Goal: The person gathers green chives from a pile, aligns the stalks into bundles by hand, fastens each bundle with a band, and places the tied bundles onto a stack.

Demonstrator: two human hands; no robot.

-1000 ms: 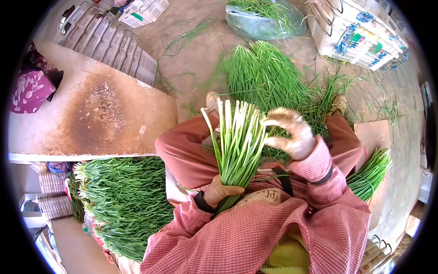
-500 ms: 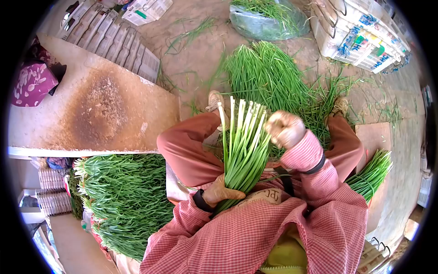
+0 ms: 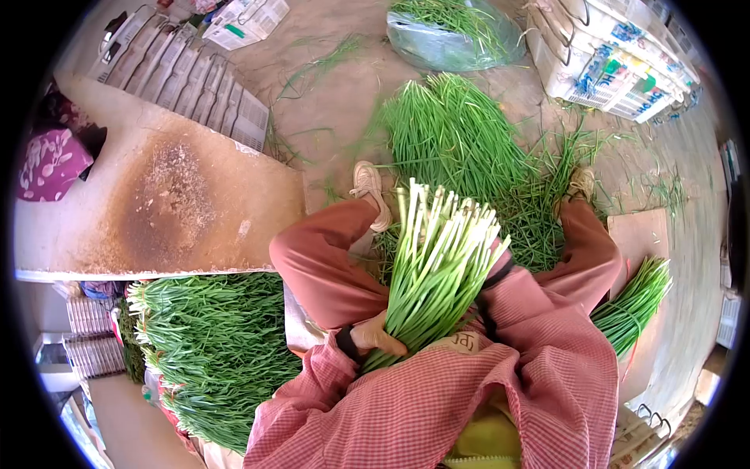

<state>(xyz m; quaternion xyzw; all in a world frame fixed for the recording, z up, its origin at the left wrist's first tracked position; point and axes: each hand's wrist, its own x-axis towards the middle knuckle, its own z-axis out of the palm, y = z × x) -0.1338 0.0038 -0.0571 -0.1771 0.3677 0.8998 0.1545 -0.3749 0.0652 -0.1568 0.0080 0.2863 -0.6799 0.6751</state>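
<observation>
A bunch of green stalks with white ends (image 3: 441, 273) rests over my lap, its white ends pointing away from me. My left hand (image 3: 376, 336) is wrapped round the lower green part of it. The right forearm reaches to the bunch's right side, and the right hand is hidden behind the stalks, so its fingers do not show. Beyond the white ends, a large loose pile of green stalks (image 3: 453, 137) lies on the floor between my feet.
Many bundled greens (image 3: 215, 352) are stacked at the left, below a stained board (image 3: 172, 195). A tied bundle (image 3: 637, 305) lies on cardboard at the right. White crates (image 3: 609, 62), a plastic bag of greens (image 3: 453, 35) and stacked trays (image 3: 187, 82) stand farther off.
My right hand has gone from beside the white ends to behind the bunch. The bunch looks fuller and has shifted slightly to the right, still in my left hand.
</observation>
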